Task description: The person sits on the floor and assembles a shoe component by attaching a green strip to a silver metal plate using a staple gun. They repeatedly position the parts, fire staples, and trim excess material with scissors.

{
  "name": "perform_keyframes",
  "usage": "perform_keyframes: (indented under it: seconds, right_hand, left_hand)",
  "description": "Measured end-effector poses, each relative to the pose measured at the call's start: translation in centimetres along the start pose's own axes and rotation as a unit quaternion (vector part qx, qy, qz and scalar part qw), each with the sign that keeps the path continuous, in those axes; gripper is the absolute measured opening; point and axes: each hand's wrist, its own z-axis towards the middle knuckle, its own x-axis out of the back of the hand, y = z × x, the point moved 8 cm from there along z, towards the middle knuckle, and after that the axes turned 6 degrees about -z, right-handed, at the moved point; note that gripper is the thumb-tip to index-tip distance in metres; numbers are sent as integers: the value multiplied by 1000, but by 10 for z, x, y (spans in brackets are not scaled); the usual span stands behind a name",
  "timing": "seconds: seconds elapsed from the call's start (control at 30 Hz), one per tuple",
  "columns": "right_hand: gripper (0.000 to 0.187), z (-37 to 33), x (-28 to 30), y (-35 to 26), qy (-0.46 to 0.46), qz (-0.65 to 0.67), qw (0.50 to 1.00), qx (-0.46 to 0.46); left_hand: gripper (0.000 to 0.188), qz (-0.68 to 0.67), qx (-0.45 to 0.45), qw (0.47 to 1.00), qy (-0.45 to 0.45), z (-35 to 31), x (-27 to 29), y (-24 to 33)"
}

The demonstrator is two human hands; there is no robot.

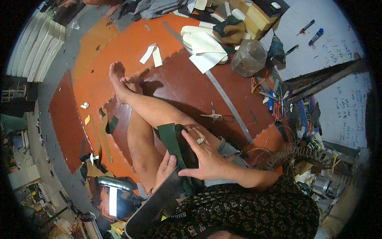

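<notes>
My left hand [164, 169] pinches the lower part of a dark green strip [169, 137], which looks like leather or thick cloth, between thumb and fingers. The strip stands tilted over my lap, its wide end up. Just right of it, my right hand [207, 161] is spread, with thumb and fingers apart and a ring on one finger. Its fingertips rest near a black piece [190, 149] behind the strip; the palm hides part of that. A dark flat panel with a pale rounded rim [151, 205] lies below my left hand and covers part of its wrist.
Beyond my outstretched legs [159, 105] lie scissors [213, 116] and a long metal ruler [229, 103]. White sheets [205, 49], a clear jar [249, 59] and several pens and tools [276, 101] stand far right. A coiled hose [302, 155] lies at right, a shiny rounded object [115, 191] at left.
</notes>
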Motion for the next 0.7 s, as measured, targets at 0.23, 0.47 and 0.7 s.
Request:
perform_keyframes:
  seconds: [0.23,0.47,0.7]
  right_hand:
    - [113,0,-5,9,26,-1,1000,-5]
    - [108,-2,-3,14,52,21,998,4]
    - [99,9,25,24,31,170,985,-27]
  left_hand:
    - [72,4,83,996,-32,9,10,2]
    - [55,143,78,986,-33,21,-13,32]
    - [42,251,74,965,-17,29,-20,45]
